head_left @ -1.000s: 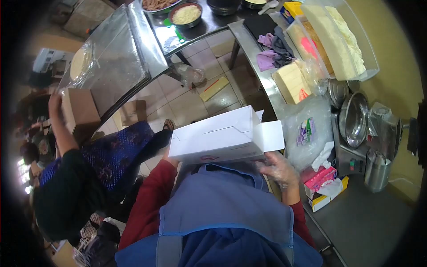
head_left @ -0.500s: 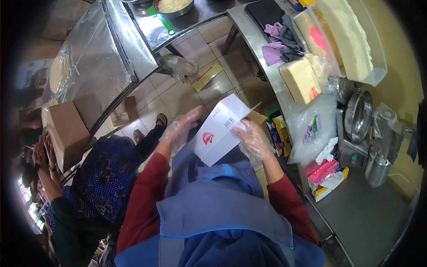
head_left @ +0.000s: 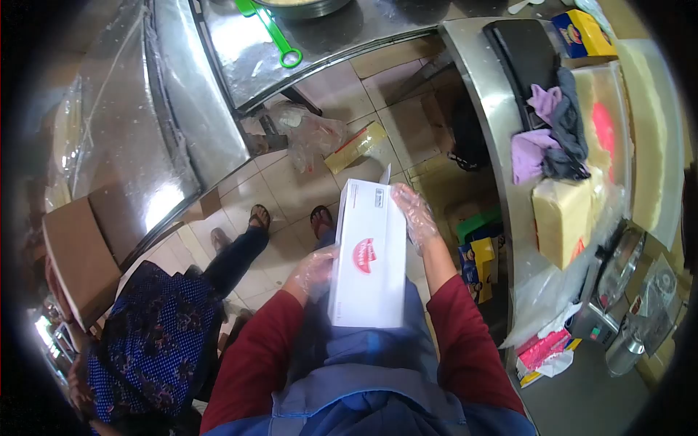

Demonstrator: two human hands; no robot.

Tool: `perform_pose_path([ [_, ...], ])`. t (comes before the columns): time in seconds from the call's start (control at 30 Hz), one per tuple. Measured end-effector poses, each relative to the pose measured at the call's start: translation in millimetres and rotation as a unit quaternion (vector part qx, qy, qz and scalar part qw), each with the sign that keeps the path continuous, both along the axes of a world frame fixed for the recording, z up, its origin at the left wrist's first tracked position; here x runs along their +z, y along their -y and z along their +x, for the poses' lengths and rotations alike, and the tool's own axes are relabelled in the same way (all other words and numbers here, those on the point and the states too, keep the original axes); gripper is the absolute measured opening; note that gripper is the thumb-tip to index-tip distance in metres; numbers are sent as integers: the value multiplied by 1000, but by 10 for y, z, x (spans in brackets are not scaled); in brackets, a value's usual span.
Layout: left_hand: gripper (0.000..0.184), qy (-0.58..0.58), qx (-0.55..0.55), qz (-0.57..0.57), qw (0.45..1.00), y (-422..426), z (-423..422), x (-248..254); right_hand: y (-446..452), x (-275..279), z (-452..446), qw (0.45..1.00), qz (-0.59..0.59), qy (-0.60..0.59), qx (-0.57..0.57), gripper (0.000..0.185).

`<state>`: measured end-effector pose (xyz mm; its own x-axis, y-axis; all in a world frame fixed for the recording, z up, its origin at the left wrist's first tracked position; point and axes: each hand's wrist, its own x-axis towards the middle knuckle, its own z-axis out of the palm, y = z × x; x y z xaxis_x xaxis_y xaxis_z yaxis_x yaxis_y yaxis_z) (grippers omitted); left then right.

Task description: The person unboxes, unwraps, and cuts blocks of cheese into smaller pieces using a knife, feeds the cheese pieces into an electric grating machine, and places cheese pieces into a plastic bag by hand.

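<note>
"White box [head_left: 368, 261]: how many, and where?"

"Just one, held out in front of the blue apron [head_left: 378, 352], over the floor. The right hand [head_left: 413, 214], gloved in clear film, pinches its upper right edge. The left hand [head_left: 311, 275], gloved too, lies along its left side; I can't tell how those fingers bend."

"Any print?"

"One red emblem [head_left: 363, 256] mid-face and one small dark label [head_left: 379, 198] near the far end. The lettering is too small for me."

"And farther out?"

"On the right-hand steel tabletop [head_left: 480, 65], one pale block [head_left: 561, 225], one dark grey cloth [head_left: 567, 127] beside purple cloth [head_left: 533, 156], and one yellow-and-blue carton [head_left: 585, 33]. One green utensil [head_left: 273, 36] lies on the far steel surface."

"What's cut off?"

"A bowl [head_left: 305, 9] at the top edge; its contents barely show. Someone in a patterned blue garment [head_left: 156, 341] is at the left, partly out of frame, near one brown cardboard box [head_left: 80, 254], which the dark rim blurs."

"Underfoot?"

"Pale tiles [head_left: 287, 189], with one crumpled plastic bag [head_left: 313, 138] under the tabletops."
</note>
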<state>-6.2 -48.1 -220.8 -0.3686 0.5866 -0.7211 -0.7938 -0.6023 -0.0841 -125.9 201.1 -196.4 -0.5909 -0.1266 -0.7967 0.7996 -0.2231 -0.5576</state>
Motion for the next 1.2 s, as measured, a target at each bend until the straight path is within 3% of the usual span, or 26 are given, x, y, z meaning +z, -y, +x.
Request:
perform_pose_path([
  [0.03,42,-37,-14,20,999,-39,6,-178,0,-150,-23,997,9,-22,-69,49],
  [0.1,41,-47,-11,12,999,-257,37,-539,-68,-531,-90,996,46,-60,-51,51],
  [0.2,45,-24,36,76,996,-558,-367,-557,-295,-1266,-274,958,191,-173,128,53],
  [0.27,48,48,128,64,989,-699,-667,-505,-295,-1343,-388,973,145,-166,75,52],
  [0.37,46,52,126,123,983,-754,-938,-743,-219,-1379,-507,989,48,-138,-39,51],
  [0.4,46,47,123,124,983,-764,-811,-1101,-183,-1385,-545,988,15,-134,-75,51],
  [0.43,46,-66,43,-1,997,-744,-632,-1557,-148,-1403,-559,986,-21,-129,-107,50],
  [0.47,46,-160,-52,-135,976,-724,-456,-2005,-108,-1439,-598,980,-77,-116,-142,50],
  [0.5,46,-210,-100,-226,946,-765,-451,-2137,-73,-1459,-620,970,-129,-106,-176,50],
  [0.53,46,-219,-101,-256,936,-789,-461,-2275,-73,-1538,-647,953,-214,-69,-201,46],
  [0.63,46,-217,-46,-246,944,-947,-726,-2570,-281,-1921,-621,975,-148,-89,-139,56],
  [0.7,46,-245,-23,-252,936,-1010,-982,-2726,-319,-2002,-642,963,-190,-134,-137,53],
  [0.8,46,-288,-2,-256,923,-1053,-1319,-2928,-276,-1912,-739,961,-131,-181,-165,50],
  [0.87,46,-315,1,-254,914,-1092,-1515,-3031,-323,-1806,-820,937,101,-331,-43,54],
  [0.9,46,-327,2,-251,911,-1120,-1605,-3089,-386,-1660,-801,934,114,-332,-62,54],
  [0.97,46,-343,0,-240,908,-1164,-1757,-3193,-531,-1355,-707,900,233,-358,86,65],
  [1.03,46,-361,3,-218,907,-1242,-1861,-3264,-629,-1245,-491,895,156,-387,155,97],
  [1.07,46,-370,4,-202,907,-1253,-1885,-3302,-575,-1167,-359,866,226,-411,172,109],
  [1.1,47,-396,8,-154,905,-1238,-1885,-3287,-556,-1228,-237,822,317,-429,199,116],
  [1.17,52,-438,-1,-82,895,-1108,-1937,-3223,-576,-1451,-116,859,295,-398,127,118],
  [1.2,52,-431,-57,-186,881,-1096,-2032,-3257,-631,-1565,-104,862,302,-390,119,118],
])
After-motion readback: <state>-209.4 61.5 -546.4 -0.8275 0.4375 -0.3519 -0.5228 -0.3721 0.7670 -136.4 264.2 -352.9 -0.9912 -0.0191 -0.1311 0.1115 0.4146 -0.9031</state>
